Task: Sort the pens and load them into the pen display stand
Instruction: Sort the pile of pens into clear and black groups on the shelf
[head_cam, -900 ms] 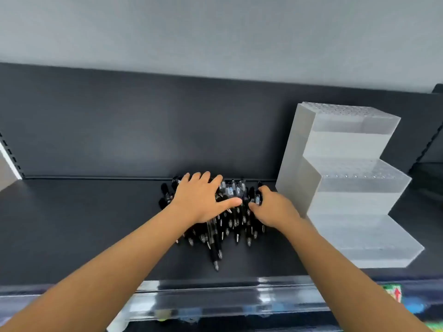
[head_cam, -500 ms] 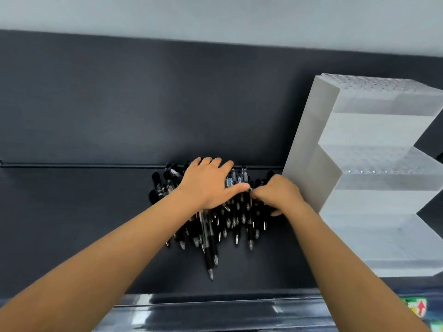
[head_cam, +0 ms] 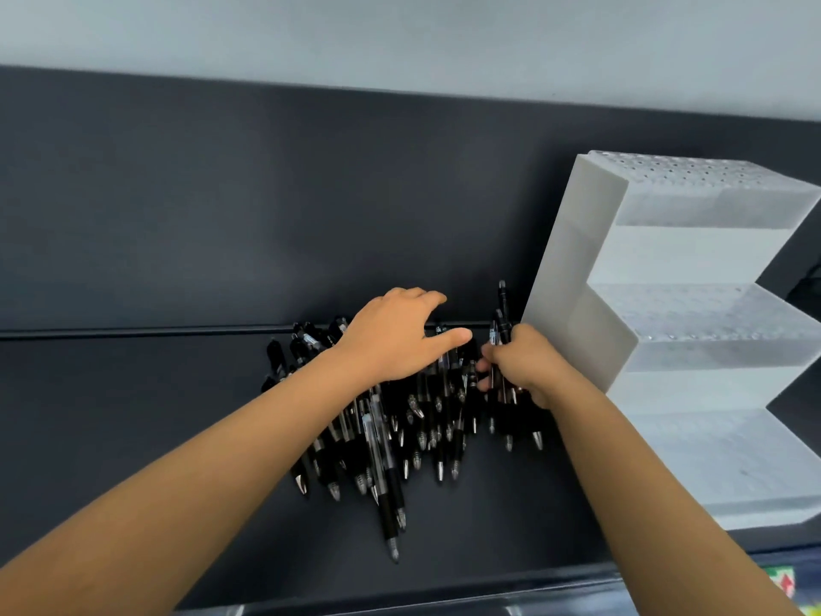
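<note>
A heap of black pens [head_cam: 400, 429] lies on the dark shelf [head_cam: 133, 415], tips mostly pointing toward me. My left hand [head_cam: 395, 335] rests on the back of the heap, fingers spread over the pens. My right hand [head_cam: 520, 362] is closed around a small bunch of black pens [head_cam: 501, 313] that stick up above its knuckles. The frosted white pen display stand [head_cam: 666, 331] with three stepped tiers of small holes stands just right of that hand, and no pens show in its holes.
The dark back panel [head_cam: 266, 215] rises behind the heap, with a pale wall above it. A clear plastic lip [head_cam: 444, 604] runs along the shelf's front edge. A coloured label [head_cam: 784, 582] shows at the bottom right corner.
My right hand has closed on a bunch of pens and raised them so their ends stick up. My left hand has stayed on the heap. The view has shifted closer.
</note>
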Tool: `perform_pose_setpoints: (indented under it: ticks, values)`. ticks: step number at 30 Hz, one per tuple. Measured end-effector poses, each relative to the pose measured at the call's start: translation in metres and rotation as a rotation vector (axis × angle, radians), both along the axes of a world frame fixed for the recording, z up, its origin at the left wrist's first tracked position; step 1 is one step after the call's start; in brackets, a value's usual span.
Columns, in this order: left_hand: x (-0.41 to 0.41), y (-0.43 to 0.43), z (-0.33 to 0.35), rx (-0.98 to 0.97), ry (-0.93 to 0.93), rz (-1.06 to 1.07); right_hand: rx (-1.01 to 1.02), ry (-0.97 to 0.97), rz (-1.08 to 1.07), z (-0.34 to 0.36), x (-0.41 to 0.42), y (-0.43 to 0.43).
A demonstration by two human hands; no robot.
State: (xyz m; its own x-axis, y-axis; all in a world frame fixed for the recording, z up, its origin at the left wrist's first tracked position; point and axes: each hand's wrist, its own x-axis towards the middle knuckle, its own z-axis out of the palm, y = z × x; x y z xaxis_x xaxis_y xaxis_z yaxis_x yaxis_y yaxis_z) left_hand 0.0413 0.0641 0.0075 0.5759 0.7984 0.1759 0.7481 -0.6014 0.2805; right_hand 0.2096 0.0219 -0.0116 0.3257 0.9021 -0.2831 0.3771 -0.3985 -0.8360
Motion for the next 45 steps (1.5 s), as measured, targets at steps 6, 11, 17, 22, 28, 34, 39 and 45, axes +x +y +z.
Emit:
perform_pose_setpoints:
  ticks: [6, 11, 17, 22, 28, 34, 39, 45]
  values:
    - [0.003, -0.002, 0.009, -0.395, -0.595, -0.081, 0.206, 0.476, 0.112, 0.045, -0.013, -0.012]
    - [-0.031, -0.01, 0.029, -0.621, -0.852, -0.084, 0.123, 0.94, 0.211, 0.058, -0.047, -0.006]
    - [-0.123, -0.024, 0.04, -0.681, -0.841, 0.098, -0.019, 0.898, 0.414, 0.052, -0.118, 0.011]
    - [-0.215, -0.021, 0.034, -0.677, -0.814, 0.223, 0.014, 0.74, 0.483, 0.038, -0.211, 0.026]
    - [-0.327, 0.004, 0.005, -0.691, -0.92, 0.31, 0.1, 0.626, 0.346, 0.01, -0.333, 0.045]
    - [-0.423, 0.019, -0.014, -0.81, -0.755, 0.28, 0.028, 0.716, 0.269, -0.01, -0.429, 0.05]
    - [-0.455, 0.022, -0.027, -0.831, -0.71, 0.27, -0.054, 0.733, 0.24, -0.017, -0.466, 0.047]
    - [-0.474, 0.026, -0.039, -0.729, -0.624, 0.373, -0.09, 0.679, 0.181, -0.017, -0.476, 0.044]
